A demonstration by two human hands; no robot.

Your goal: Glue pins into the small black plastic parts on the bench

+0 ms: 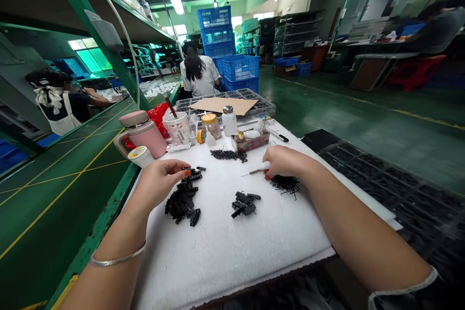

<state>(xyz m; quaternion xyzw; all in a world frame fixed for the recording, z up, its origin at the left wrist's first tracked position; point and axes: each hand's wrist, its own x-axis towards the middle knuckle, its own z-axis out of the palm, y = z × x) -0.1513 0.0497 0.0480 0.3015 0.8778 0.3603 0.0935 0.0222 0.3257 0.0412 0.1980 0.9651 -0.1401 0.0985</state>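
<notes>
Picking seems in hand, calling for a fine pinch: the left hand (158, 181), fingers narrow, hold unclear, meets black parts (181, 198); the right hand (285, 160) grips a tool (256, 171) by the pins (285, 185).

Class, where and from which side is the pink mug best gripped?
Probably by its handle, coming from the left with the left hand: the pink mug stands upright, that loop sticks out leftward, and a white tub crowds the near side.
</notes>
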